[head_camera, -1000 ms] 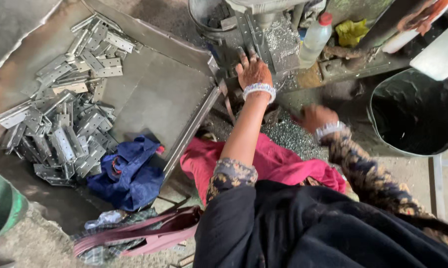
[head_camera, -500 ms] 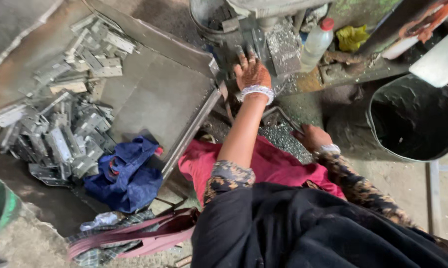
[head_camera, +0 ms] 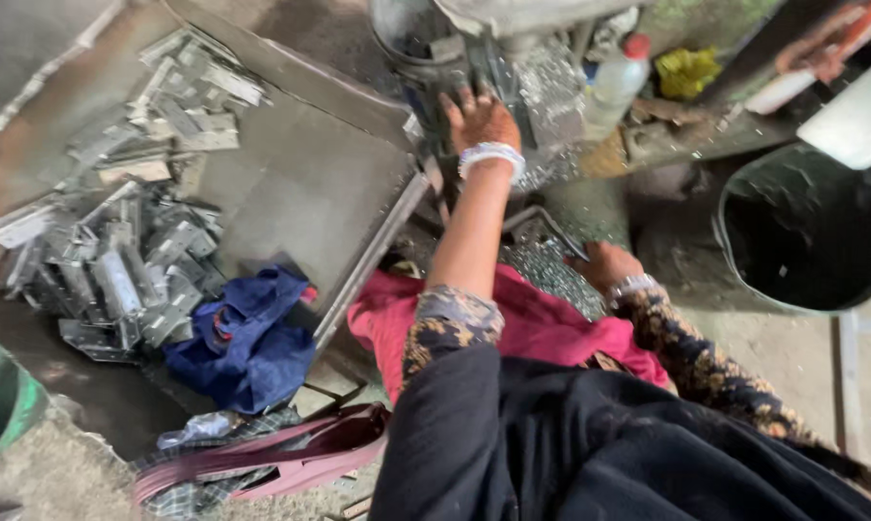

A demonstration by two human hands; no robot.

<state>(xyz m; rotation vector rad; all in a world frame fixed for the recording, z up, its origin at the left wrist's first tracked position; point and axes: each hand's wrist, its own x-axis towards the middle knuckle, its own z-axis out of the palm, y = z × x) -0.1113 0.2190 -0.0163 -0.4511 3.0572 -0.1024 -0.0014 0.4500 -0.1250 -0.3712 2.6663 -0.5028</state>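
My left hand point(head_camera: 481, 118), with pale bangles at the wrist, reaches forward. Its fingers lie spread on the metal base of a grey press machine point(head_camera: 513, 58). My right hand point(head_camera: 604, 264), also with a bangle, rests low by my lap on a heap of small shiny metal bits point(head_camera: 542, 265), next to a thin metal bar point(head_camera: 551, 227). Its fingers are curled under and hidden, so whether it holds anything does not show. A pink cloth point(head_camera: 542, 323) covers my lap.
A sloped metal tray point(head_camera: 300, 193) at the left carries a pile of grey metal brackets point(head_camera: 117, 232). A blue cloth point(head_camera: 247, 338) and a maroon bag strap point(head_camera: 262, 453) lie below it. A black bucket point(head_camera: 807, 232) stands at the right, a plastic bottle point(head_camera: 617, 82) behind the machine.
My right hand has drawn back toward my lap onto the metal bits. My left hand has stayed on the machine. The view has shifted a little.
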